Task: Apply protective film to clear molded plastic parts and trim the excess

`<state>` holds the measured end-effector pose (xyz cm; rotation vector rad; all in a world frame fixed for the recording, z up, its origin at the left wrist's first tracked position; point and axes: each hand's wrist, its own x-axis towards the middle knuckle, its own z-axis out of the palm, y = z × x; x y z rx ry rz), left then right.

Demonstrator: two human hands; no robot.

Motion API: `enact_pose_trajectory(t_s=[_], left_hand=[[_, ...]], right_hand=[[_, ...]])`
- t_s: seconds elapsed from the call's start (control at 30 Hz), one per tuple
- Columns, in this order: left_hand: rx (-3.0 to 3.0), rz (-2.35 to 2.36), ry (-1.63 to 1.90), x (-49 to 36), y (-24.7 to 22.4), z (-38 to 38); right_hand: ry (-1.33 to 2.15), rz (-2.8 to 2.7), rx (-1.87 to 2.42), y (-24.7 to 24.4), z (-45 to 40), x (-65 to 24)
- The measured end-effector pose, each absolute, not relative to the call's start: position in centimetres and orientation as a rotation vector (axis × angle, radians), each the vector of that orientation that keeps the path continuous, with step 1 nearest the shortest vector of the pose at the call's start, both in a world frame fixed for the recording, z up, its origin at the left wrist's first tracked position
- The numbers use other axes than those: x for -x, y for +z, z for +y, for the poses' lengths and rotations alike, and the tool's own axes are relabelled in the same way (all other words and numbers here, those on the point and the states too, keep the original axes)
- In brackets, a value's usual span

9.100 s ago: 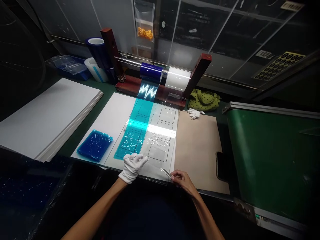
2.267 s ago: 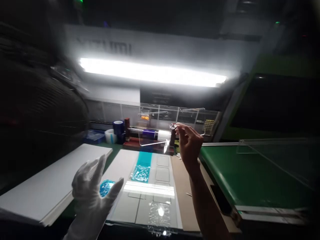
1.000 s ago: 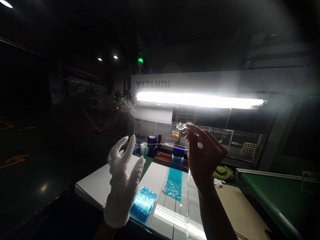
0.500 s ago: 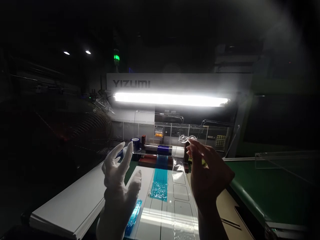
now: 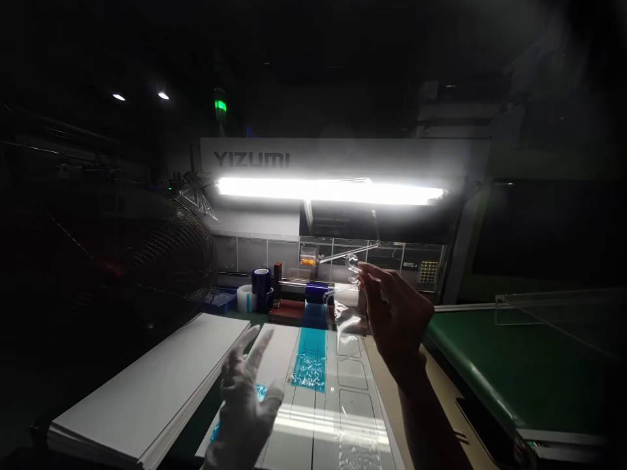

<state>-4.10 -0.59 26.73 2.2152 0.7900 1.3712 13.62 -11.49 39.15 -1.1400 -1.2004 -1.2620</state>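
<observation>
My bare right hand (image 5: 398, 316) is raised above the work surface, thumb and fingers pinched on a clear plastic part (image 5: 351, 262). The part has a curved middle and thin rod-like arms that stretch toward the lamp and downward; its full outline is hard to make out. My left hand (image 5: 247, 405), in a white glove, is held lower over the white board (image 5: 281, 336), fingers apart and nothing in them. A strip of blue film (image 5: 313, 349) lies along the board, with clear film (image 5: 360, 450) to its right. More blue film shows partly behind my left hand.
A stack of white sheets (image 5: 147, 385) stands at left. Behind the board are a blue film roll (image 5: 317, 292), tape rolls (image 5: 245, 299) and a lit tube lamp (image 5: 333, 190). A fan (image 5: 132, 254) is far left; a green conveyor belt (image 5: 494, 365) runs at right.
My right hand has turned the clear plastic part, so its arms now tilt differently. My left hand has dropped lower, staying open. The view has shifted slightly.
</observation>
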Motion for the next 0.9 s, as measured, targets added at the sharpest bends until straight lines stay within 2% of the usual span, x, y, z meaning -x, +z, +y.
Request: enact_pose_trajectory(t_s=[0.17, 0.33, 0.7, 0.9], left_hand=[[-2.117, 0.839, 1.752, 6.8, 32.5, -0.5], [-2.162, 0.861, 1.834, 7.6, 37.1, -1.1], [-2.209, 0.756, 1.812, 6.3, 40.7, -2.3], [-2.188, 0.631, 1.831, 6.6, 41.0, -2.9]], right_hand=[[-1.231, -1.382, 1.170, 39.2, -10.7, -13.8], [-1.283, -1.481, 1.100, 39.8, -10.4, -13.3], [-1.383, -1.372, 1.068, 40.2, -11.6, -12.9], [-1.404, -1.291, 1.051, 40.3, -12.5, -12.5]])
